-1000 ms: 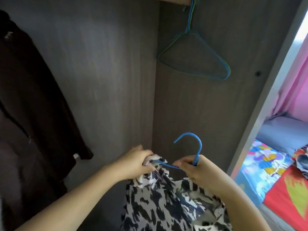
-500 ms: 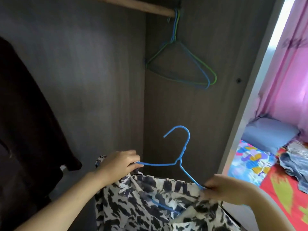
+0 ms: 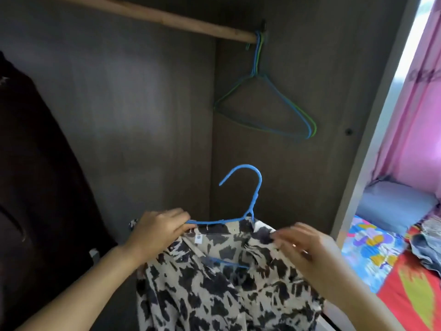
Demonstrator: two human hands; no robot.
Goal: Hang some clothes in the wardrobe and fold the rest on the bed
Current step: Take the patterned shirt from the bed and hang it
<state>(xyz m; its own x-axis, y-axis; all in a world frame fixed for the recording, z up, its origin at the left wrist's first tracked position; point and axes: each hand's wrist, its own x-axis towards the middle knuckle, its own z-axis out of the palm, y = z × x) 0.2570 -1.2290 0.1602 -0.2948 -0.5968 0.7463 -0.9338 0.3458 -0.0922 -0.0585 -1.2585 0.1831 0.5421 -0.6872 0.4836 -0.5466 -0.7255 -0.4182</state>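
- The left hand (image 3: 158, 231) gripped the left arm of a blue hanger (image 3: 248, 201), with the fingers curled over the wire and over the cloth beneath it.
- A black-and-cream patterned shirt (image 3: 222, 287) was draped on that hanger, low in the middle of the view, in front of the wardrobe's back corner and well below the rod.
- The right hand (image 3: 303, 249) lay on the shirt's right shoulder; its fingertips were blurred, so I could not tell whether they pinched the cloth or only pressed on it.
- The hanger's right arm was hidden under the collar, and only a short stretch of its bottom bar showed through the open neck.
- The hook stood free above the shirt, upright, touching nothing.
- A small white label sat inside the collar, its print too small to read.
- The shirt's lower part ran out of the bottom edge.
- Empty hangers (image 3: 269, 106), blue and green, hung bunched at the right end of the wooden rod (image 3: 152, 16); how many there were was hard to count.
- A dark garment (image 3: 40, 168) filled the left side, cut off by the frame and too dim to show detail.
- Past the wardrobe's edge on the right lay a bed (image 3: 372, 256) with a bright sheet, a grey pillow (image 3: 396, 206) and crumpled denim (image 3: 427, 249), only partly in view.
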